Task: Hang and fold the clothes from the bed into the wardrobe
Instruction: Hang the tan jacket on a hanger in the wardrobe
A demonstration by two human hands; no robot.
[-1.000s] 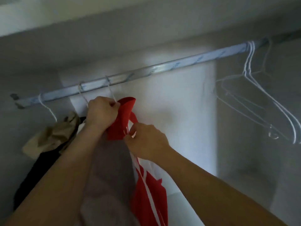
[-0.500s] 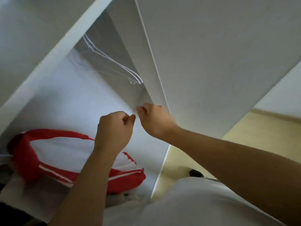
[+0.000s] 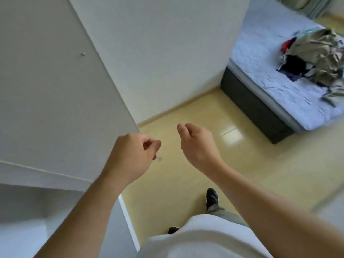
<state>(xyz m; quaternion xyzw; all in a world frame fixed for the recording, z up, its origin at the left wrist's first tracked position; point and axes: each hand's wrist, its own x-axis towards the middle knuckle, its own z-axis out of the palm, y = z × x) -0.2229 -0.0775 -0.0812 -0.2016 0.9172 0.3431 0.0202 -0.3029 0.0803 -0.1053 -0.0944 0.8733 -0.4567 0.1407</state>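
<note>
A pile of crumpled clothes (image 3: 320, 58), olive, black and red, lies on the bed (image 3: 260, 53) with its pale blue cover at the upper right. The white wardrobe (image 3: 46, 90) fills the left side, and only its outer panel shows. My left hand (image 3: 132, 157) and my right hand (image 3: 197, 144) hover side by side over the floor, fingers loosely curled, holding nothing. Both hands are far from the clothes pile.
Glossy beige floor (image 3: 186, 174) stretches between the wardrobe and the bed's dark base (image 3: 256, 108). A white wall (image 3: 167, 53) stands behind. My dark shoe (image 3: 211, 197) and white shirt (image 3: 195, 243) show at the bottom.
My hands have let go of the red garment hung on the wardrobe rail. The view has swung from the wardrobe interior down and right toward the floor and bed.
</note>
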